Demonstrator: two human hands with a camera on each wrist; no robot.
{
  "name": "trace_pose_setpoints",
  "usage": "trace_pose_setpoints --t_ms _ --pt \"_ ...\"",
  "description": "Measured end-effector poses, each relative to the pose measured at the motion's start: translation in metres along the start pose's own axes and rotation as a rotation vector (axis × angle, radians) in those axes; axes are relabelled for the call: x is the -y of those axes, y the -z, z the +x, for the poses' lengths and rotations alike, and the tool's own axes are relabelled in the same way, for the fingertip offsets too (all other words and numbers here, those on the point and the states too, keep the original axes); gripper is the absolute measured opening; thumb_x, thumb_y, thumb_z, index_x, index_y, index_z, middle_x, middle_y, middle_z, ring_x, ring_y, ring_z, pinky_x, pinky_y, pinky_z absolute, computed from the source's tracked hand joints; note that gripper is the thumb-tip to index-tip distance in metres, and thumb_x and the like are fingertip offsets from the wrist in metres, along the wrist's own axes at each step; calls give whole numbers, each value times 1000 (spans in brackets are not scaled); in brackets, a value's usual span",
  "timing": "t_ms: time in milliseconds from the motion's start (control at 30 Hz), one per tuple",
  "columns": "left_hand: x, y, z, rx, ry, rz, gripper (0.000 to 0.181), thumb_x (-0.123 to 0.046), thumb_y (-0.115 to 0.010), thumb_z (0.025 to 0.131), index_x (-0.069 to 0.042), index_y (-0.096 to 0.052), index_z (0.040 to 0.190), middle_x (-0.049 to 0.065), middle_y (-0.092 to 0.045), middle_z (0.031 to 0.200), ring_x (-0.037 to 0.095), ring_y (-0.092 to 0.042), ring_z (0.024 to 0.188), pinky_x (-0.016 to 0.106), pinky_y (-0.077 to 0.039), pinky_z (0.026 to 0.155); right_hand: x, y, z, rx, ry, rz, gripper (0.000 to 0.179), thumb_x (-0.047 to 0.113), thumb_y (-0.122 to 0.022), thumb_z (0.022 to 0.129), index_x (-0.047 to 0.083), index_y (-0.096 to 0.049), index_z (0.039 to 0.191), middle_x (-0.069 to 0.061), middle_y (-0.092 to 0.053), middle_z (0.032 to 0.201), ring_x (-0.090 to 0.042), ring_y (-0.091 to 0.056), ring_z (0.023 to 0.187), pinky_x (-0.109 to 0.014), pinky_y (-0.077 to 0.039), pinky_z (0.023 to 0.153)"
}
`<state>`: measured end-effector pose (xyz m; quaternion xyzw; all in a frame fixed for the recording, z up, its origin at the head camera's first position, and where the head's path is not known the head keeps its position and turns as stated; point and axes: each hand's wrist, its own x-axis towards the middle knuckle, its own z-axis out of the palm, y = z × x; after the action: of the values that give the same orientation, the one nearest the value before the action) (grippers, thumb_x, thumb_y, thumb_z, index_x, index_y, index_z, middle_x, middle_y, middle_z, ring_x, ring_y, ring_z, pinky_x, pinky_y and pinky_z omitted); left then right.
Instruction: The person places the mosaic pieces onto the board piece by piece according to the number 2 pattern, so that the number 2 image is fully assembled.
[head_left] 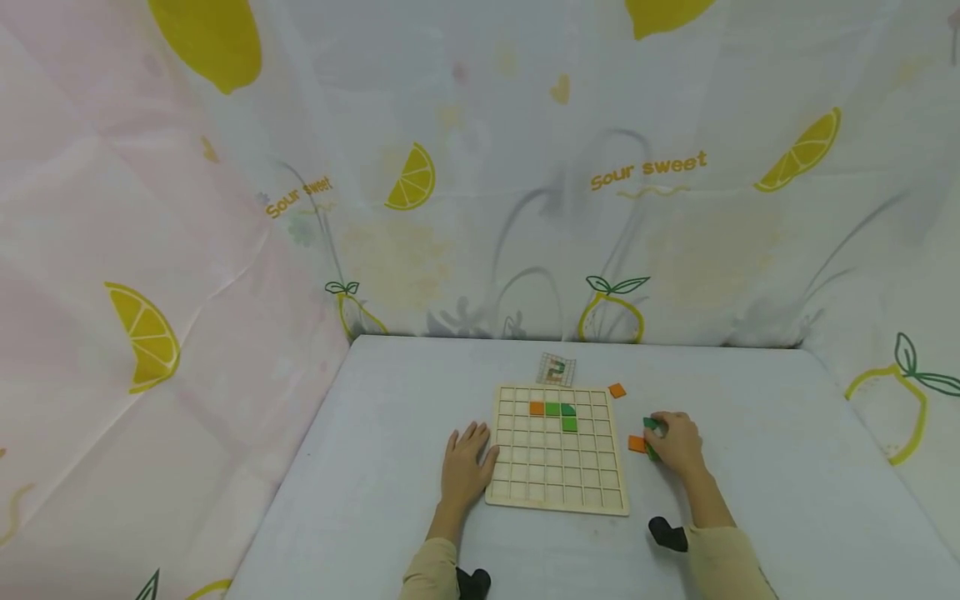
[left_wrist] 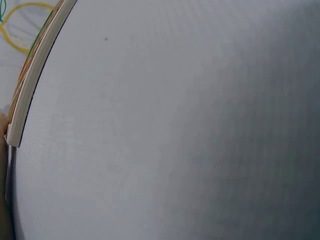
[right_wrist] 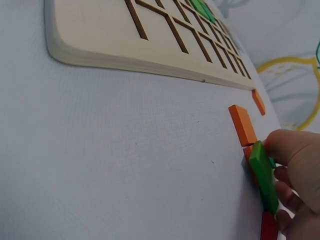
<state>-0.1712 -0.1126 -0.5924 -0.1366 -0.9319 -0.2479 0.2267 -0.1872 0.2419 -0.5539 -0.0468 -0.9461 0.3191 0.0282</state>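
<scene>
In the head view, the left grip (head_left: 466,469) rests with relaxed fingers on the white counter (head_left: 352,467), its thumb along the left edge of a square pale wooden grid board (head_left: 551,467), presumably to keep it from sliding. Orange and green tiles (head_left: 552,409) occupy squares toward the board's far side. The right grip (head_left: 678,442) is beyond the board's right edge, curled down beside a loose square orange tile (head_left: 637,444). In the left wrist view, only the board's side and a sliver of hand show. In the right wrist view, the right grip pinches a flat green tile (right_wrist: 264,177), tilted within the fingers, probably held by its ends to lift it clear of its neighbours; a red tile (right_wrist: 269,227) is just below.
</scene>
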Motion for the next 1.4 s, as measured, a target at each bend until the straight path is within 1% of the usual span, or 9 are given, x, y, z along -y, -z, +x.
trace_pose_setpoints --t_ms 233,367,567,733,900,1067,1233,1333,1400 --pt "1 -1 -1 -1 -8 -15 35 -20 -68 84 2 -66 111 14 -65 117 32 -58 115 55 -36 102 -7 -3 -2 -50 61 49 36 9 -62 81 -15 -59 108 -37 -53 111 -51 -51 103 -67 -39 81" --pt "1 -2 -1 -4 -8 -15 34 -20 -68 84 2 -66 111 14 -65 117 32 -58 115 56 -37 102 -9 -6 -2 -117 92 70 33 8 -66 77 -15 -62 101 -34 -57 104 -47 -55 97 -60 -43 82" --pt "0 -2 -1 -5 -9 -21 35 -20 -67 84 2 -66 111 14 -65 117 32 -57 115 56 -36 102 -11 -11 -3 -195 89 100 29 7 -69 76 -14 -64 96 -29 -59 96 -38 -58 88 -51 -49 77" --pt "0 -2 -1 -4 -9 -23 35 -20 -67 84 2 -66 111 14 -65 117 32 -57 115 56 -36 102 -11 -13 -4 -217 75 128 29 7 -69 75 -14 -64 95 -28 -59 94 -36 -58 86 -48 -50 75" --pt "2 -2 -1 -13 -15 -13 34 -20 -68 84 2 -67 110 14 -66 116 32 -58 114 56 -37 101 -9 -13 -5 -205 48 147 31 8 -69 76 -14 -65 98 -30 -60 96 -37 -59 87 -48 -51 75" --pt "2 -2 -1 -11 -8 -7 35 -21 -68 84 1 -66 111 13 -65 117 31 -58 115 55 -36 103 -6 -14 -6 -191 48 170 31 7 -70 76 -14 -65 98 -28 -62 95 -36 -60 86 -42 -52 73" --pt "3 -2 0 -10 -8 -5 35 -21 -68 84 1 -66 111 13 -65 117 31 -58 115 55 -36 102 -1 -16 -7 -222 66 184 29 7 -71 75 -13 -66 96 -27 -63 92 -35 -62 83 -40 -52 69" --pt "2 -1 0 -16 -13 -7 35 -21 -68 84 1 -66 111 13 -65 117 31 -58 115 55 -36 102 6 -19 -9 -263 107 216 27 6 -71 74 -12 -67 94 -26 -64 90 -35 -63 81 -35 -53 66" --pt "2 -1 0 -19 -15 -8 35 -21 -68 84 1 -66 111 13 -65 117 31 -58 115 55 -36 102 13 -22 -10 -298 151 256 25 4 -72 72 -12 -67 91 -25 -64 88 -36 -63 78 -31 -54 62"
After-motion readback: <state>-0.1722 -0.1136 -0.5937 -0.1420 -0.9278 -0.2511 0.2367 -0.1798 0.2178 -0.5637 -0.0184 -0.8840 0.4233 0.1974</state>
